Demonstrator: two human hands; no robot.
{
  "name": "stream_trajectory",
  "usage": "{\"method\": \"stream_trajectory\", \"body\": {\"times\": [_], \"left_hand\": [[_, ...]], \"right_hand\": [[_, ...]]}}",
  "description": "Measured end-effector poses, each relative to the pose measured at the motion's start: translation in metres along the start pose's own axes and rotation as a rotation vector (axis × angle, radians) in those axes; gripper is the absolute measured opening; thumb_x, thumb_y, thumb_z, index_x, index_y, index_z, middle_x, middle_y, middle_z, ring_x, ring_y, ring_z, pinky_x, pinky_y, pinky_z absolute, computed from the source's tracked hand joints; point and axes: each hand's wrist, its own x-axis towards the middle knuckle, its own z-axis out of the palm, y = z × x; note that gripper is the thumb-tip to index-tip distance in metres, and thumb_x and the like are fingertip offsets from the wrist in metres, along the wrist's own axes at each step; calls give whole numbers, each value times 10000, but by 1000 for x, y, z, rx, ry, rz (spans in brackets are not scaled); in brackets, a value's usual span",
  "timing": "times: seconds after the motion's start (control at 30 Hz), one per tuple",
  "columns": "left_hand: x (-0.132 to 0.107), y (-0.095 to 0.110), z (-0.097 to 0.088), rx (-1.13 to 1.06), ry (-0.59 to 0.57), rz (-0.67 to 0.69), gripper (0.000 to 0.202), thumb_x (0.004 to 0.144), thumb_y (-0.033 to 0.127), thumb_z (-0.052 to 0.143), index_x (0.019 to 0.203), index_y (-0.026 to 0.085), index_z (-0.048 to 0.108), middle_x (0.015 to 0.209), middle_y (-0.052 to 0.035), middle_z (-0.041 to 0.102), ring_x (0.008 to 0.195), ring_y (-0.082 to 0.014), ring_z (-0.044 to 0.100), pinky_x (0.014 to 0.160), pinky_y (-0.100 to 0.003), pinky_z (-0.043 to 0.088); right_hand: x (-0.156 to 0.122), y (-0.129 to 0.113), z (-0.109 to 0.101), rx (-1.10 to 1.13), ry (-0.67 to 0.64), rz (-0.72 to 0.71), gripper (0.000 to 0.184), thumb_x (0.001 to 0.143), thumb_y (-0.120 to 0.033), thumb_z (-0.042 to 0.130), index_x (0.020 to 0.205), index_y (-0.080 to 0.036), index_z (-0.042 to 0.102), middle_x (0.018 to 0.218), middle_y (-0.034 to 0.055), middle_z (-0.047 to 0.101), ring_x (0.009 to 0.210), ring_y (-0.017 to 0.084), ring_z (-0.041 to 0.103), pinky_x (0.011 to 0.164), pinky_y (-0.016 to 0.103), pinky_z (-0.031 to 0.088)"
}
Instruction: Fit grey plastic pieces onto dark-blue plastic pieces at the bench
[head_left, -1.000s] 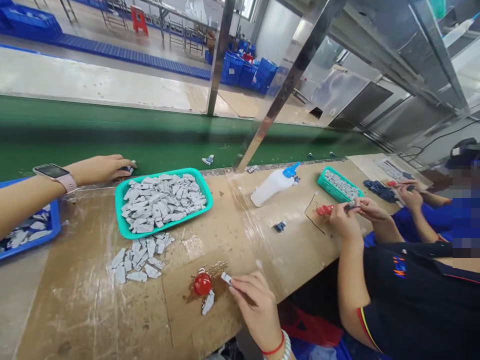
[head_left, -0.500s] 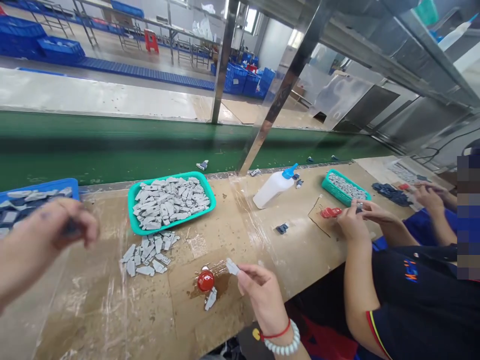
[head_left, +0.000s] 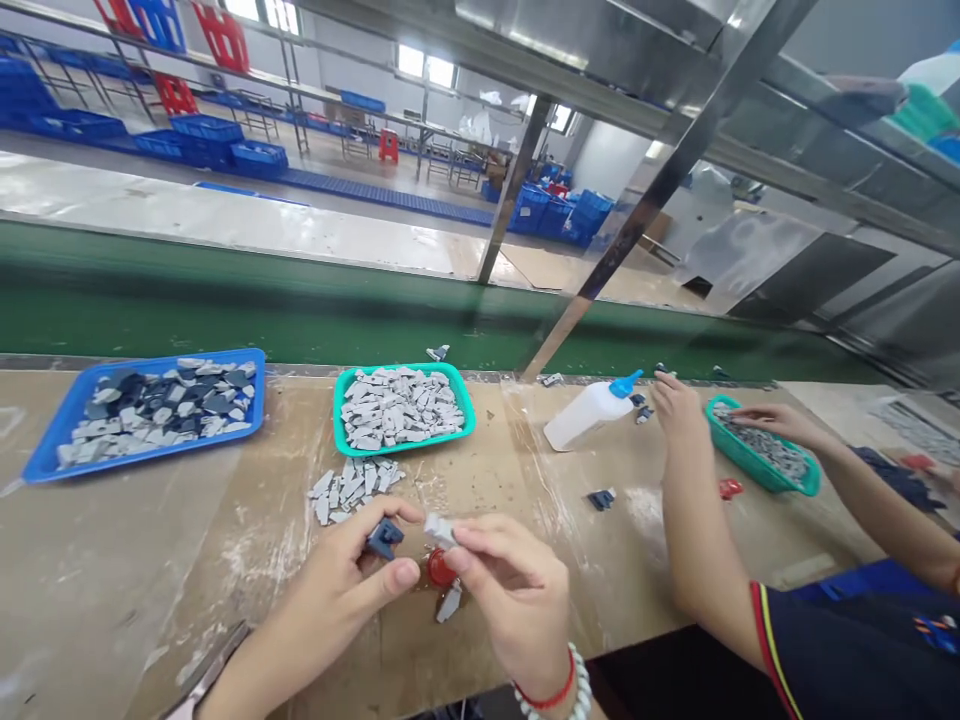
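Left hand: raised above the counter. Its grip is partly closed, with the fingers curled about 1 dark blue part and the thumb tip standing clear of that part.

Right hand: raised opposite the left hand. Its grip is closed in a pinch; thumb and forefinger hold 1 gray part by its near end, the other end pointing toward the left hand. The 2 held parts are near each other, with a gap visible between them. A red cord and a beaded bracelet encircle the right wrist.

Below the hands, a red round container stands on the counter, partly hidden by the right fingers. A single gray piece lies just beside it; contact cannot be determined.

Beyond the hands, a loose pile of gray pieces lies in front of a green basket filled with similar pieces. To its left, a blue tray contains mixed gray and dark blue pieces. To its right, a white bottle with a blue cap rests tilted; a dark blue assembly lies nearer the counter's front edge.

At right, 1 co-worker's hand is extended toward the green belt; the other is at a second green basket.
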Motion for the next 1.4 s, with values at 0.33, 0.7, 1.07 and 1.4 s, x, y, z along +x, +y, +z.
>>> {"method": "stream_trajectory", "body": {"times": [0.33, 0.7, 1.07, 1.4], "left_hand": [[-11, -34, -13, -62, 222, -223, 562, 831, 737, 372, 1034, 248, 558, 1016, -33, 545, 938, -217, 495, 866, -295, 381], [2, -19, 10, -16, -83, -145, 430, 873, 609, 477, 1137, 271, 459, 810, 15, 488, 698, -152, 448, 629, -248, 323], [2, -4, 23, -8, -23, 16, 247, 951, 478, 436, 1055, 266, 509, 938, 36, 580, 854, -136, 542, 747, -227, 393], [-16, -14, 33, 128, 195, 59, 272, 966, 410, 346, 1018, 245, 556, 840, 24, 621, 754, -147, 575, 709, -248, 408]], "right_hand": [[-58, 67, -36, -572, -82, -53, 183, 855, -111, 581, 893, -213, 728, 825, 59, 710, 753, 181, 639, 657, 312, 565], [-25, 27, -20, -199, 62, 52, 121, 816, -152, 676, 890, -214, 749, 865, 56, 738, 797, 174, 702, 716, 266, 597], [-14, 15, 18, -26, -62, -99, 167, 806, -61, 663, 869, -194, 744, 868, 65, 718, 767, 141, 693, 674, 206, 572], [-15, 0, 15, -109, -332, -146, 132, 862, -89, 587, 807, -156, 687, 807, 63, 650, 724, 116, 637, 664, 186, 529]]}}
